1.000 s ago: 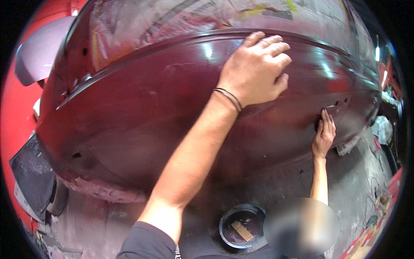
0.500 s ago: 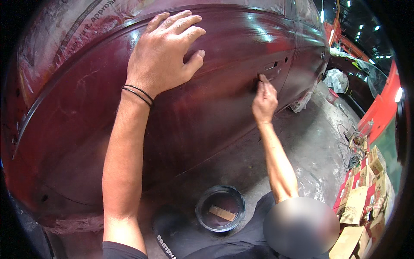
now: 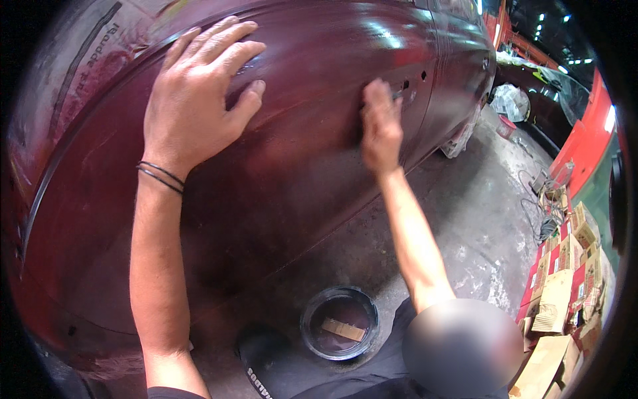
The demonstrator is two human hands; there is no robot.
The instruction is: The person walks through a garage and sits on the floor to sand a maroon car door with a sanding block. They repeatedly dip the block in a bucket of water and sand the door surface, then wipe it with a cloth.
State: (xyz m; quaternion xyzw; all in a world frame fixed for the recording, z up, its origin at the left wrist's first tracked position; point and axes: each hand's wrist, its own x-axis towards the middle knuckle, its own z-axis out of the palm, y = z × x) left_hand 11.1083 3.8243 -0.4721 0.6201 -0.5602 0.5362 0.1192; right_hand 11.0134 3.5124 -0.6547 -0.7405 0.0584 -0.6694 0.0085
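My left hand [image 3: 196, 93], with two thin black bands at the wrist, lies against the dark red car body panel [image 3: 279, 173], its fingers and thumb spread. Nothing shows in it. Farther right, my right hand [image 3: 381, 126] is blurred by motion on the same panel, just left of a small handle cutout [image 3: 405, 85]. Its fingers are pressed together, and dark edges show beside them, as of a thin piece beneath; I cannot make out what it is. The panel has a dull, hazy surface with glossy reflections higher up.
A round dark tub [image 3: 339, 324] holding liquid and a tan block [image 3: 343, 329] stands on the floor by my legs. Cardboard boxes [image 3: 555, 299] are stacked at the right, below cables [image 3: 548, 223] and a red post [image 3: 588, 130]. Printed plastic sheeting [image 3: 73, 73] covers the upper left.
My right hand has moved up and left, away from below the cutout. My left hand sits farther left in the picture, still spread; the view of the panel has shifted left too.
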